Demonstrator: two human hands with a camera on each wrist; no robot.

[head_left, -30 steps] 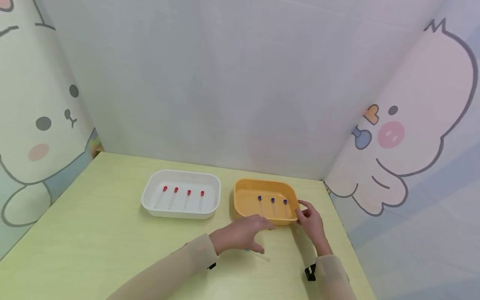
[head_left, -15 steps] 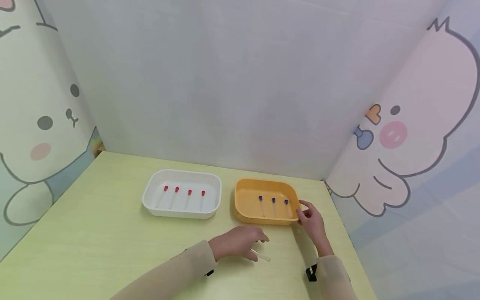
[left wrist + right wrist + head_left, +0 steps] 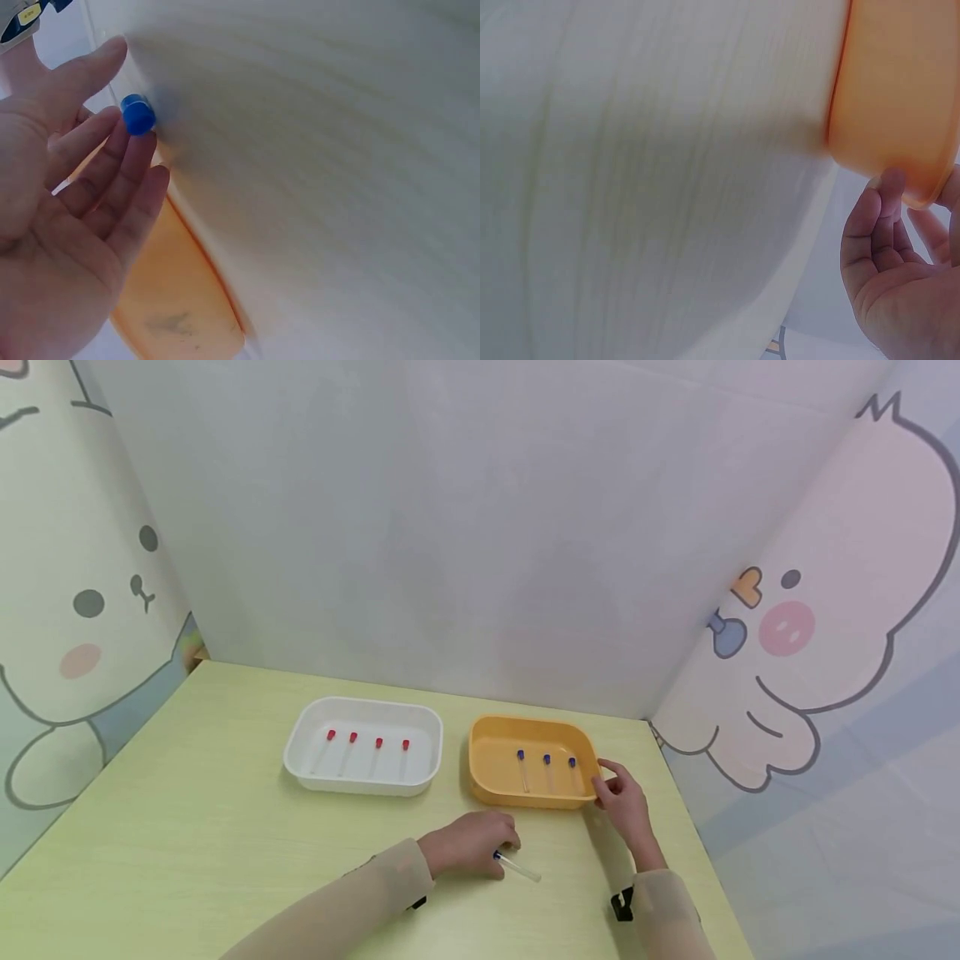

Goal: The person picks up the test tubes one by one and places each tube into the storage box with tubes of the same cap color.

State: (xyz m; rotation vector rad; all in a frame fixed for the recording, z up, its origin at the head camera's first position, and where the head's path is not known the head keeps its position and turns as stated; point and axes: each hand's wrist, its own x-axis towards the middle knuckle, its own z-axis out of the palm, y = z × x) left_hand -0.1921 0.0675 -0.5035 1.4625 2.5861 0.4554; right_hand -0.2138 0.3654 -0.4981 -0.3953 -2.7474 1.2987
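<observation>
A clear tube with a blue cap (image 3: 519, 867) lies on the table in front of the orange tray (image 3: 525, 800). My left hand (image 3: 471, 843) is at its capped end. In the left wrist view the blue cap (image 3: 139, 116) sits by the tips of bent fingers, while the thumb stands apart from it. My right hand (image 3: 626, 806) holds the orange tray by its right side, thumb and fingers at the rim. Inside that tray lie three blue-capped tubes (image 3: 547, 772) side by side.
To the left stands a white tray (image 3: 360, 787) with several red-capped tubes (image 3: 378, 745) in a row. A pale wall covering (image 3: 420, 543) rises behind the yellow-green table (image 3: 187, 827), with cartoon panels on both sides.
My left hand has come down and slightly back from in front of the orange tray to the loose tube, its fingers drawing in near the cap. My right hand stays on the tray.
</observation>
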